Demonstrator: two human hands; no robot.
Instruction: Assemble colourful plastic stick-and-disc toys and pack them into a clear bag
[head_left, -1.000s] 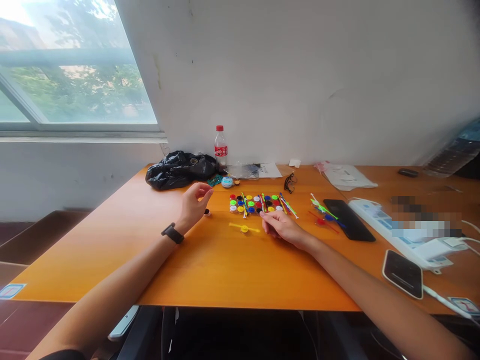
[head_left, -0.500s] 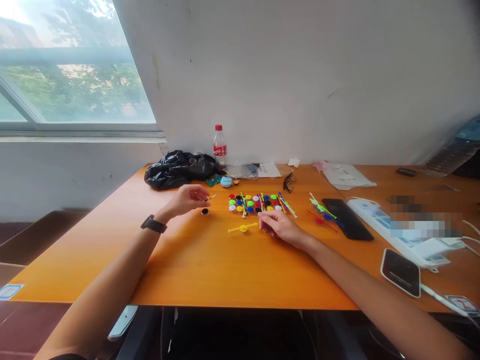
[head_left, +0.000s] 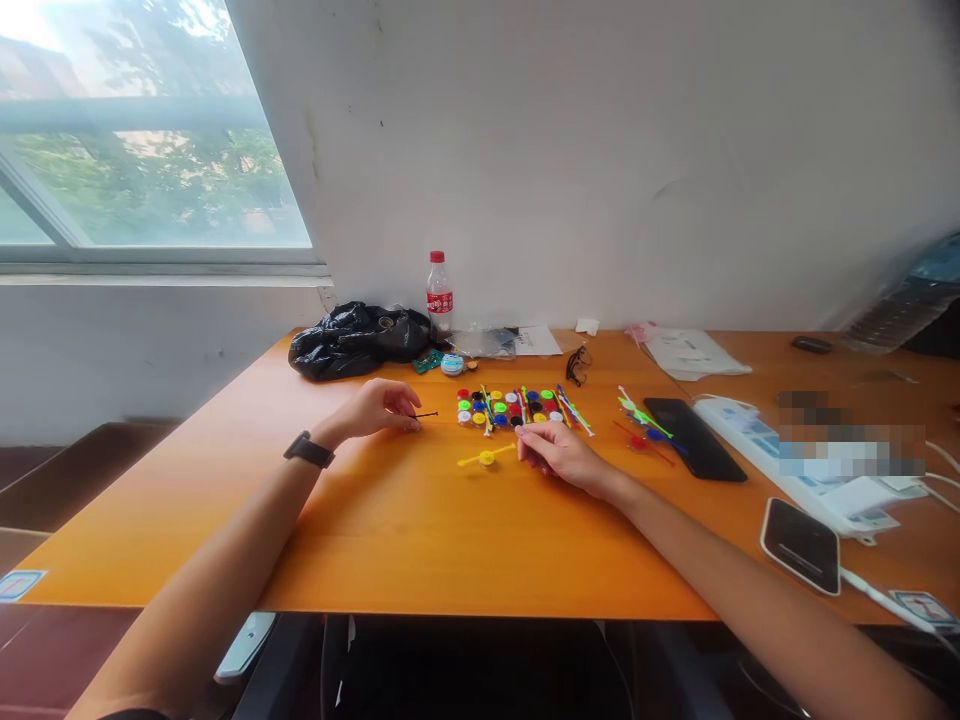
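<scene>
My left hand (head_left: 373, 408), a dark watch on its wrist, is closed in a pinch just above the table. A thin black plastic stick (head_left: 427, 414) points right from its fingertips. My right hand (head_left: 559, 453) pinches the end of a yellow plastic stick (head_left: 471, 461). About midway along that stick sits a yellow disc (head_left: 487, 458). Behind my right hand, rows of coloured discs (head_left: 464, 406) lie with several coloured sticks (head_left: 572, 410) among them. More sticks in green, white, blue and red (head_left: 643, 414) lie right of the hand.
A black phone (head_left: 694, 437), a white power strip (head_left: 780, 450) and a second phone (head_left: 801, 545) take up the right side. Along the back are a black plastic bag (head_left: 356, 340), a cola bottle (head_left: 439, 290), glasses (head_left: 577, 366) and a white plastic bag (head_left: 694, 352).
My left hand has come down with the black stick, which now lies more level. The black disc that showed below this hand is hidden. My right hand stays nearly still.
</scene>
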